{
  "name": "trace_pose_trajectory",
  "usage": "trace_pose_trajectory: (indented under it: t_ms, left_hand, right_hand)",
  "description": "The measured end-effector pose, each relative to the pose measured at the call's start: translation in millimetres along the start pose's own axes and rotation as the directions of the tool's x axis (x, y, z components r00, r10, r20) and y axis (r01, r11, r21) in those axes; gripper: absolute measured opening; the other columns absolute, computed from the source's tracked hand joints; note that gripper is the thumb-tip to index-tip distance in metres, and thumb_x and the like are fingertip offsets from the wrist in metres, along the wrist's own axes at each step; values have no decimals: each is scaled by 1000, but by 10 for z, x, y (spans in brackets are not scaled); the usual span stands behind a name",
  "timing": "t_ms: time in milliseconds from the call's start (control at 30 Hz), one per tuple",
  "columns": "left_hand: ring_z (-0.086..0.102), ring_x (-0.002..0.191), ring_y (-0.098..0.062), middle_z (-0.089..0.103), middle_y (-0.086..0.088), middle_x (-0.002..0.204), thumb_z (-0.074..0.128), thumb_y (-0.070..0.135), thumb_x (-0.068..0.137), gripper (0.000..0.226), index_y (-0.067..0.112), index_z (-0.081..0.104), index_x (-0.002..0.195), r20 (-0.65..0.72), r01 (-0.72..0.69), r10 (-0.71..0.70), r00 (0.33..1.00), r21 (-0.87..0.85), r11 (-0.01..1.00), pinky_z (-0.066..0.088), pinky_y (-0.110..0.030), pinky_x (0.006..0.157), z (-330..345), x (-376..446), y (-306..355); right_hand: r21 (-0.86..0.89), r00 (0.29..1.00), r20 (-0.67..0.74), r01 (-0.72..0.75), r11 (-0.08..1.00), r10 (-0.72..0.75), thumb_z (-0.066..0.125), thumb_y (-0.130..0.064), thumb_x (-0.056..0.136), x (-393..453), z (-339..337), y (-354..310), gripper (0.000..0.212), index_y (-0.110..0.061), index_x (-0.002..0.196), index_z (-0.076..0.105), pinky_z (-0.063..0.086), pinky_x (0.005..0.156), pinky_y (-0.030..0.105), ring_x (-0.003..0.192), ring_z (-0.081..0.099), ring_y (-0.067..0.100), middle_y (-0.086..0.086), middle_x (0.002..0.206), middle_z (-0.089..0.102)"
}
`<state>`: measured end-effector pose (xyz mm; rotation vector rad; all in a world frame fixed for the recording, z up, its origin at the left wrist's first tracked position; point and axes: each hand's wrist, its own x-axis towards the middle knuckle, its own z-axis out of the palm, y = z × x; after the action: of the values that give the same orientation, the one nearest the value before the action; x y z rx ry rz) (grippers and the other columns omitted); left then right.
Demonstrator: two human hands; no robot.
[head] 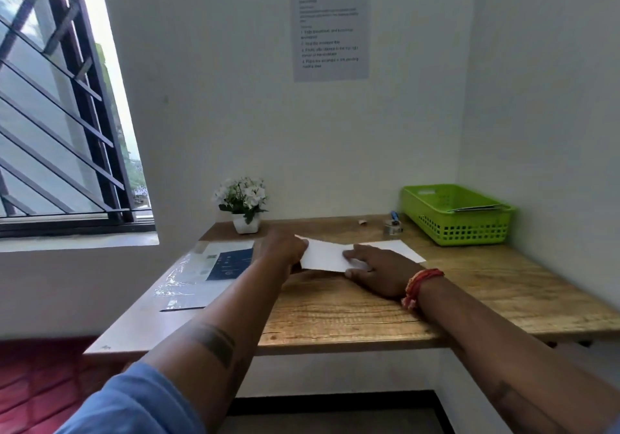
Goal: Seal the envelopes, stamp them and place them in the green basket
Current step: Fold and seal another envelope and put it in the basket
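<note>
A white envelope [323, 255] lies in the middle of the wooden desk [352, 313]. My left hand [283, 247] grips its left end. My right hand [377, 271] holds its right end, fingers over the paper. Behind it lies another white envelope [401, 249], flat on the desk. The green basket [458, 215] stands at the back right corner with some envelopes leaning inside. A roll of clear tape [392, 227] sits just left of the basket.
A small pot of white flowers [245, 204] stands at the back left of the desk. A clear plastic sleeve with printed sheets [208, 266] lies on the left part. A paper notice [330, 21] hangs on the wall. A barred window [57, 115] is at the left.
</note>
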<state>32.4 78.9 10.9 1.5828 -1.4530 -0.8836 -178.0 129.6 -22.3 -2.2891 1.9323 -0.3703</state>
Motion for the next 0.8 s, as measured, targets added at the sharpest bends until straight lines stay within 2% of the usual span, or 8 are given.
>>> trace_pose_trajectory:
  t_ms: [100,200,300,400,500,567,667,800]
  left_hand:
    - [66,98,-29,71,-12,107,63,24,94,21,8,70,105,-62,-185,242,968,473,861,53,-33,81,38,34,-107]
    - [64,105,-31,67,-14,116,56,16,96,28,8,61,123,-54,-280,419,906,666,691,47,-32,78,108,-10,-180]
    - [54,121,-30,56,-9,136,55,27,97,34,20,57,131,83,-405,549,832,767,497,47,-43,93,279,-31,-220]
    - [40,140,-29,44,-11,151,45,35,102,40,20,56,138,282,-561,519,807,641,524,37,-43,113,482,22,-211]
    - [26,149,-30,28,-16,162,32,43,104,53,25,36,153,392,-536,365,844,623,570,26,-44,120,601,89,-236]
    - [17,153,-32,17,-16,165,24,49,104,57,29,24,158,416,-484,255,873,680,551,18,-47,123,625,128,-251]
    - [5,155,-29,6,-13,168,17,51,104,60,31,13,160,431,-461,188,883,715,526,8,-47,125,628,130,-231]
    - [-4,155,-31,-5,-10,168,13,54,103,61,35,5,160,430,-421,112,896,742,521,1,-49,124,610,85,-202]
  right_hand:
    - [-3,999,40,-21,1000,21,41,-65,94,42,14,-7,60,-41,149,38,26,119,39,145,32,17,-10,160,30]
    - [-27,999,27,-19,999,20,40,-69,92,51,9,-37,63,-41,148,39,25,118,41,145,31,16,-12,159,31]
    - [-54,999,6,-31,998,32,41,-68,91,78,34,-73,66,-37,149,40,28,117,42,144,35,19,-9,158,35]
    - [-10,999,-33,-4,1000,4,41,-58,94,142,77,-85,56,-29,141,48,38,109,41,132,49,22,-2,146,51]
    - [45,999,-30,21,999,-20,37,-41,100,212,100,-41,33,-25,122,56,45,99,41,118,58,23,2,127,62]
    - [-41,1000,15,18,999,-17,31,-41,102,242,111,-11,42,-21,135,49,37,109,44,131,48,24,4,142,52]
    - [-182,994,95,-37,983,55,19,-47,104,246,124,-12,61,-19,157,20,10,122,49,151,16,19,0,165,17]
    - [-180,978,132,-138,974,163,16,-52,102,265,95,73,67,-18,159,8,5,122,45,153,3,17,1,167,3]
